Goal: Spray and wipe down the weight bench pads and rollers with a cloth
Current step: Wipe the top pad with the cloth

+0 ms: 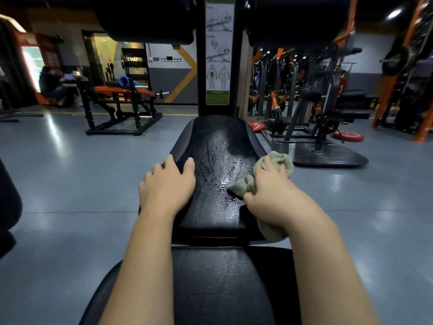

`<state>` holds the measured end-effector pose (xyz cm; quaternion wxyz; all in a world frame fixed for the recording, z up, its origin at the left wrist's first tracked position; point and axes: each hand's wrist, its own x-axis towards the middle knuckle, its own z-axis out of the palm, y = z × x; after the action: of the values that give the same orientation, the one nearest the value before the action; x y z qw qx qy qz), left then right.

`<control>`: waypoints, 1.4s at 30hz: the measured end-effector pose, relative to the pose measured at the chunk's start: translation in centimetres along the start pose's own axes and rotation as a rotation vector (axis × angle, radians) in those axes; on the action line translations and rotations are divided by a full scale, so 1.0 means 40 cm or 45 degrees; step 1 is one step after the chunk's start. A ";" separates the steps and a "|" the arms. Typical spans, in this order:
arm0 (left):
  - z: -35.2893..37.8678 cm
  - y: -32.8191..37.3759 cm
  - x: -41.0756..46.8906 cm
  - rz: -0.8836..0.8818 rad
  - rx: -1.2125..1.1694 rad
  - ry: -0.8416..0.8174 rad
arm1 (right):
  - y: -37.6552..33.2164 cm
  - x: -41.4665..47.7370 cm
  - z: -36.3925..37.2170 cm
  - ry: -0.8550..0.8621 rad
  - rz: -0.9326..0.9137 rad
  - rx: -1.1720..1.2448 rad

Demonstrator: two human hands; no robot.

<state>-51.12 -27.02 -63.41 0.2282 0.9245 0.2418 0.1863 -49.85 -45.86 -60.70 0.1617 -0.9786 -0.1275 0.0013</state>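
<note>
- The right hand (pixel 269 184) is clamped on a crumpled olive-beige cloth (pixel 280 160), fingers curled into it. It presses the cloth against the right rim of the black vinyl seat pad (pixel 218 207) of the bench.
- Cloth bunches out beyond the fingertips, pokes out by the thumb, and hangs below the wrist over the pad's edge.
- The left hand (pixel 168 181) grips the pad's raised left rim, with the thumb on the inner side and the fingers folded over the outer side.
- Between the two hands the pad surface shines wet, with streaks and droplets running away from them.
- Below the wrists, nearer the person, lies a second black cushioned back pad (pixel 229 285); both forearms pass over it.
- Well beyond the hands stands a black upright post carrying a white exercise chart sticker (pixel 219 55).
- Two black padded rollers flank that post, one left (pixel 150 19) and one right (pixel 297 19).
- Far right of the right hand, a red weight plate (pixel 348 136) lies on the grey floor (pixel 70 172).
</note>
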 end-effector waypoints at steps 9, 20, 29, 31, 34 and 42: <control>0.007 0.001 0.003 -0.005 0.008 0.013 | 0.019 0.020 -0.003 0.007 -0.120 -0.010; 0.008 0.008 -0.005 -0.023 0.011 0.036 | 0.039 0.018 -0.010 0.012 -0.140 -0.089; 0.011 0.003 0.001 -0.023 0.000 0.032 | 0.029 -0.030 -0.038 -0.251 -0.217 -0.131; 0.008 0.003 0.000 -0.018 0.000 0.032 | 0.050 -0.013 -0.035 -0.143 -0.268 0.036; 0.004 0.006 -0.004 -0.024 -0.018 0.028 | 0.069 0.032 -0.003 0.189 -0.217 0.341; 0.009 0.010 -0.010 -0.033 0.007 0.054 | 0.067 0.032 0.009 0.113 -0.277 0.086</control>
<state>-51.16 -27.65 -63.60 0.2229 0.9178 0.2590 0.2020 -47.94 -47.90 -61.83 0.1993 -0.9521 -0.2254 -0.0554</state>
